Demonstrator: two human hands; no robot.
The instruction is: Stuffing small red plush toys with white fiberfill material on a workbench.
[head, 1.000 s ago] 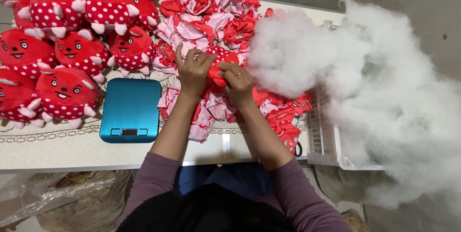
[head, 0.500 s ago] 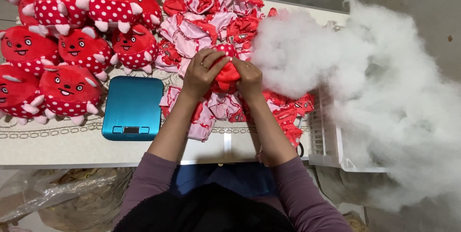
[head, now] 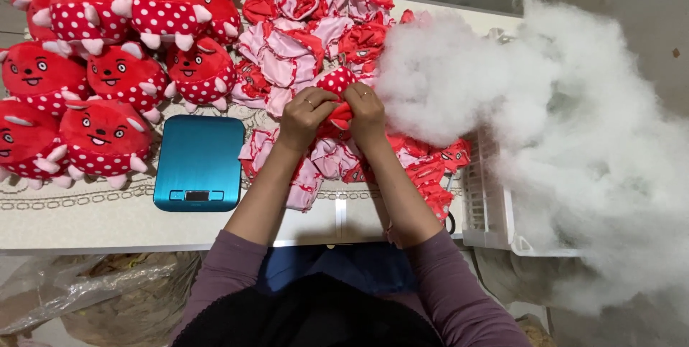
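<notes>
pinching a limp red polka-dot plush toy skin (head: 336,99) between both sets of curled fingers, left hand (head: 305,114) and right hand (head: 364,106) pressed close above the pink-and-red pile of unstuffed skins (head: 316,45). likely to slip or tear at the seam if tugged unevenly. bunched up, long axis and facing unclear.

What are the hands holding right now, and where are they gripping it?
Both the left hand and right hand grip one unstuffed red toy skin, bunched at its lower end.
</notes>
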